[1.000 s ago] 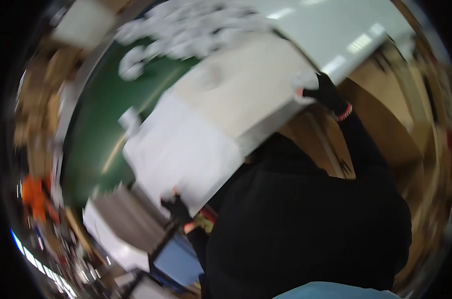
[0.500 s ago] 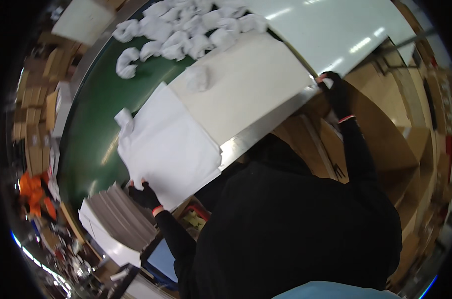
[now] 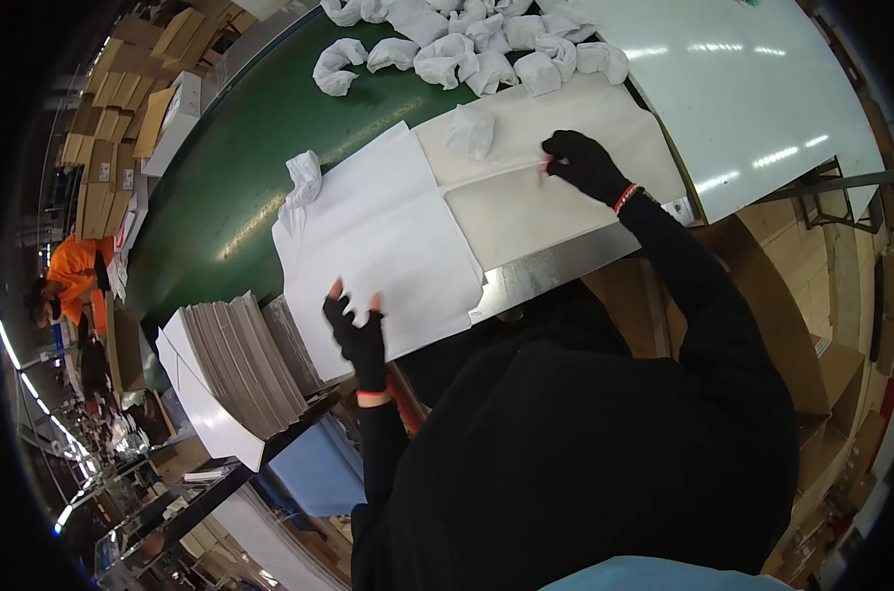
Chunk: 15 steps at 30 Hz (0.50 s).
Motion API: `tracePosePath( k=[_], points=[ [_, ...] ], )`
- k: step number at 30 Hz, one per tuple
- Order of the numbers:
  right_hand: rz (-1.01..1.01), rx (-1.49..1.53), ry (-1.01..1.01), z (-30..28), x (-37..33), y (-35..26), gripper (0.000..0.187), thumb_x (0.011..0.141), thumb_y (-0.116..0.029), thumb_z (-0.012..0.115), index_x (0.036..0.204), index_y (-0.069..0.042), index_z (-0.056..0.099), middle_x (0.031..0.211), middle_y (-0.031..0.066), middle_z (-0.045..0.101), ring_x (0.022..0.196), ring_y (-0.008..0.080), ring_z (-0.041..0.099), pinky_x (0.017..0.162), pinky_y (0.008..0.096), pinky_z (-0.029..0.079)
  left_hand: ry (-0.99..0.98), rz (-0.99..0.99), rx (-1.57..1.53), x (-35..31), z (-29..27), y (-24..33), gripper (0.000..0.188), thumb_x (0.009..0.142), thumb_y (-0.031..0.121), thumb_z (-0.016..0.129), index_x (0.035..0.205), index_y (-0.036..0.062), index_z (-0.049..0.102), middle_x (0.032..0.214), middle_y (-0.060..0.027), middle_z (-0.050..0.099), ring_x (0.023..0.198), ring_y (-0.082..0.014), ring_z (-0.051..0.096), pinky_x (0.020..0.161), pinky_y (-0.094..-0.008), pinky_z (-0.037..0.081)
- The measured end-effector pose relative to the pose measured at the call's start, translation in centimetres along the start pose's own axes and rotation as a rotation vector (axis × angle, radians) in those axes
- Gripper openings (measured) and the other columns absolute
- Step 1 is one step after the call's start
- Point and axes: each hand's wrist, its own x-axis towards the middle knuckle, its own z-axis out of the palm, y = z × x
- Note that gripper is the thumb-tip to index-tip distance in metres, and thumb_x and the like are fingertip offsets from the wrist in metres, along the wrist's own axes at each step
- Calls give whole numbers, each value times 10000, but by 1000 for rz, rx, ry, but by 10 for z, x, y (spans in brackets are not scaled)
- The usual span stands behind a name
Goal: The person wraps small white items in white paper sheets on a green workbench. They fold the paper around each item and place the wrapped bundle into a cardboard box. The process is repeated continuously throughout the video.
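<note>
My left hand (image 3: 356, 335), in a black fingerless glove, is over the near part of a stack of white paper sheets (image 3: 388, 231). Its thumb and finger are spread, with nothing between them. Gloved alike, my right hand (image 3: 583, 165) is above the cream sheets (image 3: 565, 202) on the right. Its fingertips close on what looks like the edge of the top cream sheet, which runs as a raised line toward the white stack. A white paper-wrapped bundle (image 3: 471, 132) sits on the cream sheets' far part. Crumpled white paper (image 3: 303, 179) lies at the white stack's far left corner.
Several white wrapped bundles (image 3: 452, 59) lie at the far side of the green table surface (image 3: 221, 212). A stack of grey-brown boards (image 3: 245, 360) stands at left. A glossy white table (image 3: 752, 108) adjoins on the right. A person in orange (image 3: 71, 271) is far left.
My right hand has left the table's near right edge and come left over the cream sheets, with a sheet edge now raised. My left hand has lifted and moved right. The view has shifted.
</note>
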Motion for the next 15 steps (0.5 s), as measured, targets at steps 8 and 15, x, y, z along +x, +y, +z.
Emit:
tracePosePath(
  k=[8, 15],
  points=[
    [-158, 200, -312, 51, -9, -121, 300, 769, -65, 739, 1036, -44, 604, 990, 73, 626, 957, 199, 621, 855, 330, 482, -385, 329, -209, 26, 97, 87, 364, 771, 62, 684, 1119, 52, 577, 1073, -98, 637, 1003, -244, 615, 831, -347, 487],
    [-39, -489, 53, 19, -56, -21, 494, 709, -175, 792, 1141, -78, 573, 1248, 87, 539, 1152, 267, 536, 943, 359, 457, -141, -142, -468, 50, 18, -35, 268, 954, 223, 466, 1113, 8, 489, 989, -119, 572, 905, -246, 545, 807, -362, 446]
  ],
)
